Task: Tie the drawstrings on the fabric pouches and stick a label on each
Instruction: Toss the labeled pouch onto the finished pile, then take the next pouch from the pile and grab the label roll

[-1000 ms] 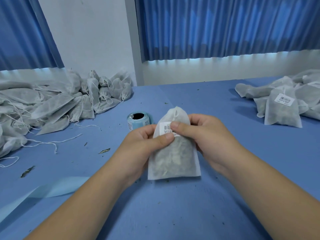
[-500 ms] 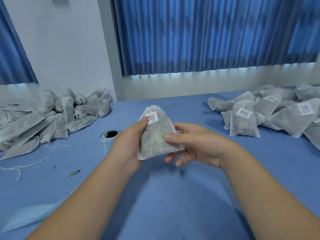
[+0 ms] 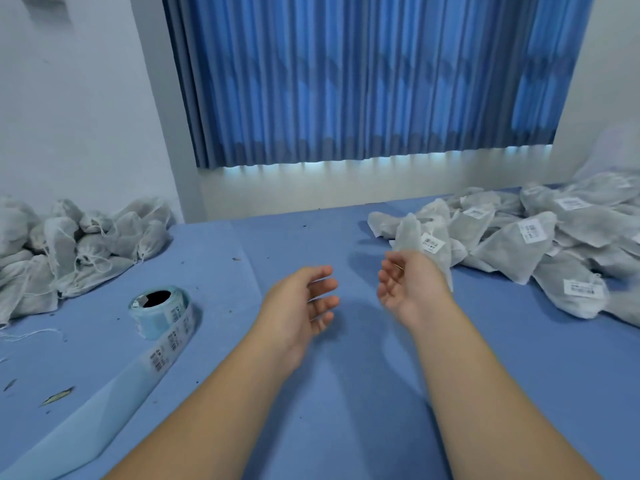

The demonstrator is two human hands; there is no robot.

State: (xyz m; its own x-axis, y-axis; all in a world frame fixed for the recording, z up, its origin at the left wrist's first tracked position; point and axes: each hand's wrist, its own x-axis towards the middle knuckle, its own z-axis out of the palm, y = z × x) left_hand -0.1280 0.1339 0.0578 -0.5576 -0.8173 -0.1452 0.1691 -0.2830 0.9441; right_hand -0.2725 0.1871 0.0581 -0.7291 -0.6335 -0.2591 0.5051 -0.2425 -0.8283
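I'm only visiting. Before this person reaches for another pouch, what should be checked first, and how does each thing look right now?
1. Left hand free: ok, open and holding nothing.
2. Right hand free: ok, fingers relaxed with nothing in them.
3. Labelled pouch settled on the finished pile: cannot tell. It shows just beyond the right hand, at the pile's near edge.
4. Unlabelled pouches waiting: ok, heaped on the left.
5. Label roll ready: ok, it stands on end and its strip, with printed labels on it, trails towards the person.
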